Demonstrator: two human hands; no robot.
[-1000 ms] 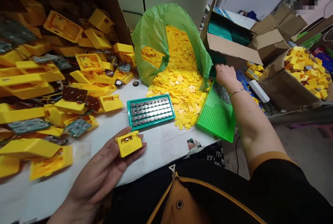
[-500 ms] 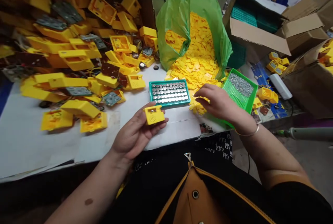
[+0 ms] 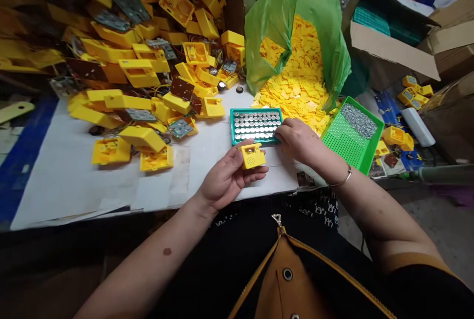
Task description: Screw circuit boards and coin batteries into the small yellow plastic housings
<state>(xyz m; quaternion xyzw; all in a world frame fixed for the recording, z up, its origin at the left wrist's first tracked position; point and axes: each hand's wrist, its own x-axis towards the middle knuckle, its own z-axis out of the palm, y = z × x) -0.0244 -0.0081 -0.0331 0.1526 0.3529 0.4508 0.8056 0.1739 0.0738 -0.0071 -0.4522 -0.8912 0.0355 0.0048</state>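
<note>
My left hand (image 3: 230,176) grips a small yellow plastic case (image 3: 254,158) with a grid of round holes and an opening along its top, where bits of metal show. Just behind it lies a teal tray (image 3: 233,129) with rows of round silver batteries (image 3: 255,124). At the tray's right end, my right hand (image 3: 298,139) is closed, its fingertips bent down by the near corner. Whatever those fingers pinch, if anything, is hidden. Beyond my right hand, a heap of flat yellow plastic pieces (image 3: 296,89) spills from a green plastic bag (image 3: 264,18).
A pile of yellow cases (image 3: 138,72) with circuit boards and wires fills the left side. To the right, a green perforated basket (image 3: 338,141) holds small metal parts (image 3: 359,120). Cardboard boxes (image 3: 394,47) stand at the back right, near a white cylinder (image 3: 418,126).
My right hand has moved from the yellow pieces to the tray's right end, its fingers closing. The left hand still holds the yellow case. The whole view has shifted, with the scene sliding rightward.
</note>
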